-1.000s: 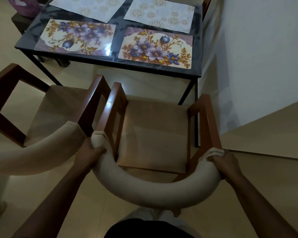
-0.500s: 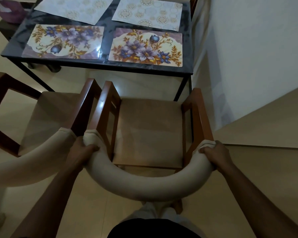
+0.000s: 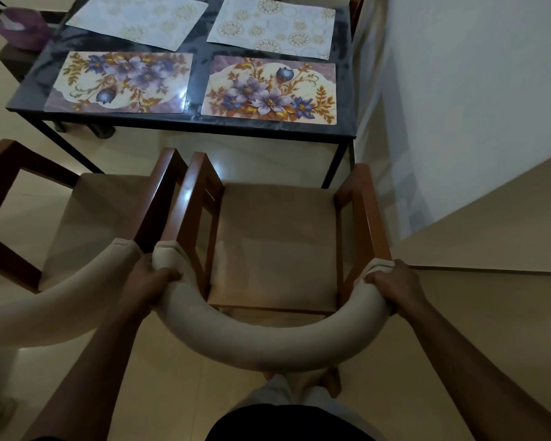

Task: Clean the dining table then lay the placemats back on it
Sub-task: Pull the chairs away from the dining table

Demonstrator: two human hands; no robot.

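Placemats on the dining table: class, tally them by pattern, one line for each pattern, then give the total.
Flowered placemats: 2
Pale circle-patterned placemats: 2
Total: 4

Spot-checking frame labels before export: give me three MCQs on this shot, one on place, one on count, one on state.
1. Where do the floral placemats lie?
A) near row of the table
B) chair seat
C) floor

2. How many placemats are on the table?
A) two
B) four
C) six

3. What do the left hand and right hand do?
A) hang free
B) lift a placemat
C) grip the padded backrest

1 A: both floral ones lie along the table's near edge.
2 B: two floral, plus two pale placemats behind them.
3 C: each hand's fingers curl round one end of the padded backrest.
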